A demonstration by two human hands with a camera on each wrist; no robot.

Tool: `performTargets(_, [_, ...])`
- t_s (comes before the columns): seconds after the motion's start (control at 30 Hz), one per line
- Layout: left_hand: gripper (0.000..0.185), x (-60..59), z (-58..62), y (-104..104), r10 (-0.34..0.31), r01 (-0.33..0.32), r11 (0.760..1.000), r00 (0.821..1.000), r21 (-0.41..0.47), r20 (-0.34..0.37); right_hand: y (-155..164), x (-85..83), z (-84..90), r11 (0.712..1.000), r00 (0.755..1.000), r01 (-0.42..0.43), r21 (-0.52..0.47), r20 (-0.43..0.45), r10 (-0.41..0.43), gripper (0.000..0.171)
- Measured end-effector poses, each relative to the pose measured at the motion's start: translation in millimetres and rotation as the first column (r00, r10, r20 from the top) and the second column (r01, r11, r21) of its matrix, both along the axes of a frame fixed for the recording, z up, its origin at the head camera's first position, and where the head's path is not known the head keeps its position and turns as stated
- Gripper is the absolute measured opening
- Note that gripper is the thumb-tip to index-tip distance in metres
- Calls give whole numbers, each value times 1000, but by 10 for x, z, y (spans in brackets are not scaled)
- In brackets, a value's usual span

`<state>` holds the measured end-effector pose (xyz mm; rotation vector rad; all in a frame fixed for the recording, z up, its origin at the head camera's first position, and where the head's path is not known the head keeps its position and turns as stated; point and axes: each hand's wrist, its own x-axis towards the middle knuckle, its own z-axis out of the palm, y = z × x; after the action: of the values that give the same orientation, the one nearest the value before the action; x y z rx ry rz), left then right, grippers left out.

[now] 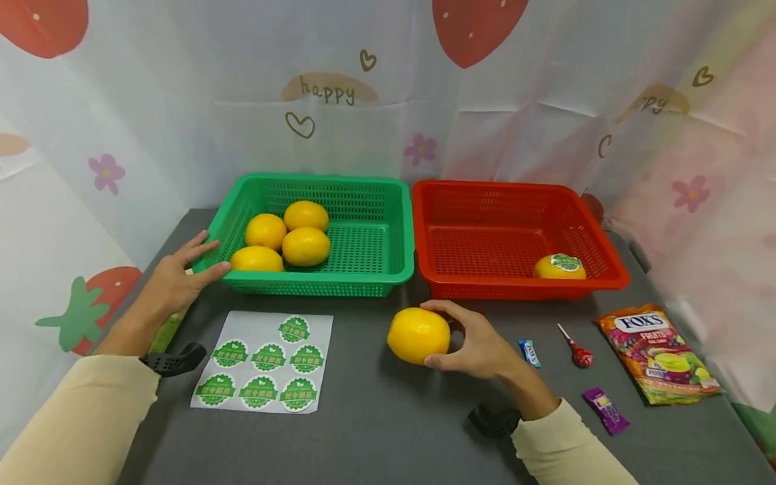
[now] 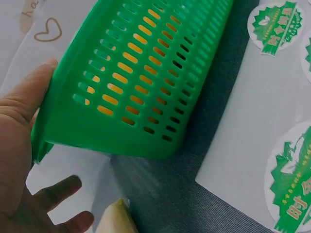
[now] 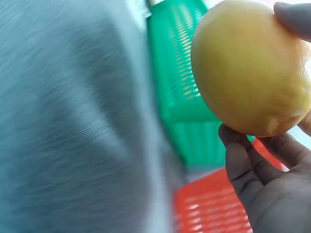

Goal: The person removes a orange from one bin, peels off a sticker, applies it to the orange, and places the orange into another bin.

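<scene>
While the right hand [image 1: 479, 347] curls its fingers [image 3: 243, 167] and thumb around a plain yellow lemon [image 1: 418, 335], the fruit rests low on the grey worktop [image 1: 388, 431], just in front of the gap between two baskets. Taking the green basket [image 1: 388, 269] as the landmark: the held lemon sits just off its front right corner, and the grip looks meant to steady the fruit with its bare side up. Four more plain lemons [image 1: 285, 236] lie bunched inside the green basket, toward its left end. The left hand [image 1: 176, 279] rests at the basket's left front corner with its fingers [image 2: 29, 92] straight and slightly spread, thumb against the outer wall, apparently bracing the basket so it does not slide. Directly in front of the green basket lies a white sticker sheet [image 1: 263, 360] carrying seven round green labels, within easy reach of either hand. Touching the green basket's right side stands a red basket [image 1: 606, 269], which holds one lemon with a green label [image 1: 560, 267] already stuck on top, in its front right corner. Farther right of the green basket, beyond the right hand, lie a small blue sweet [image 1: 529, 352], a red lollipop [image 1: 578, 350], a purple sweet [image 1: 606, 409] and a bag of Fox's fruit sweets [image 1: 657, 353]. A strawberry-print curtain [image 1: 388, 87] hangs behind both baskets.
</scene>
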<state>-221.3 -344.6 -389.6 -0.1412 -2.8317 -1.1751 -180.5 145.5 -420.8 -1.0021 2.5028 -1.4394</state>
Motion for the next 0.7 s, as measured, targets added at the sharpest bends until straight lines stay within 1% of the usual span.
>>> performTargets(0.07, [73, 8, 9, 10, 5, -5, 1000, 1000, -20, -28, 8, -7, -91, 1000, 999, 19, 0, 29, -19, 70])
performTargets(0.13, [72, 27, 35, 36, 19, -25, 998, 996, -61, -86, 8, -6, -139, 1000, 999, 24, 0, 40, -24, 71])
performTargets(0.17, [69, 39, 56, 60, 28, -38, 997, 990, -73, -135, 0, 5, -128, 1000, 999, 20, -2, 41, -20, 70])
performTargets(0.2, [66, 53, 79, 93, 43, -59, 995, 980, -75, -196, -7, 17, -113, 1000, 999, 15, -2, 38, -15, 69])
performTargets(0.23, [61, 77, 98, 129, 64, -86, 994, 962, -71, -264, -17, 33, -99, 1000, 999, 10, -4, 39, -10, 69])
performTargets(0.27, [55, 110, 120, 177, 89, -114, 992, 937, -55, -337, -27, 52, -77, 1000, 999, 5, -4, 35, -5, 68])
performTargets(0.3, [49, 144, 150, 236, 111, -130, 991, 905, -18, -411, -35, 69, -52, 1000, 999, 0, -4, 32, 0, 67])
performTargets(0.33, [42, 180, 182, 299, 123, -123, 992, 864, 32, -488, -41, 84, -31, 1000, 999, -4, -3, 32, 4, 67])
performTargets(0.37, [35, 221, 210, 375, 133, -98, 991, 820, 93, -557, -44, 97, -14, 1000, 1000, -8, -4, 30, 8, 66])
performTargets(0.4, [29, 265, 230, 454, 138, -63, 988, 781, 144, -609, -40, 99, -20, 1000, 999, -9, -4, 31, 9, 66])
performTargets(0.43, [25, 312, 243, 537, 129, -9, 982, 754, 187, -644, -35, 102, -25, 1000, 999, -8, -6, 31, 9, 66])
performTargets(0.47, [22, 361, 244, 622, 110, 61, 972, 732, 225, -672, -31, 107, -27, 1000, 999, -7, -5, 31, 7, 65])
performTargets(0.5, [20, 404, 232, 705, 82, 127, 960, 722, 248, -687, -26, 108, -34, 1000, 999, -6, -6, 33, 6, 65])
performTargets(0.53, [19, 449, 207, 785, 54, 179, 948, 723, 262, -688, -21, 106, -43, 1000, 999, -5, -9, 36, 5, 65])
performTargets(0.57, [20, 502, 174, 867, 29, 215, 938, 735, 273, -677, -15, 104, -51, 1000, 999, -6, -12, 40, 6, 65])
performTargets(0.6, [19, 546, 134, 936, 6, 229, 936, 752, 269, -660, -13, 101, -57, 1000, 999, -9, -15, 43, 10, 65])
performTargets(0.63, [19, 580, 84, 996, -10, 232, 936, 768, 263, -641, -12, 96, -61, 1000, 999, -14, -20, 46, 15, 66])
performTargets(0.67, [18, 608, 29, 1045, -14, 216, 942, 789, 256, -614, -12, 89, -65, 1000, 999, -18, -21, 47, 19, 66])
performTargets(0.7, [18, 610, -59, 1067, -16, 194, 951, 811, 242, -585, -10, 80, -73, 1000, 999, -23, -21, 48, 24, 66])
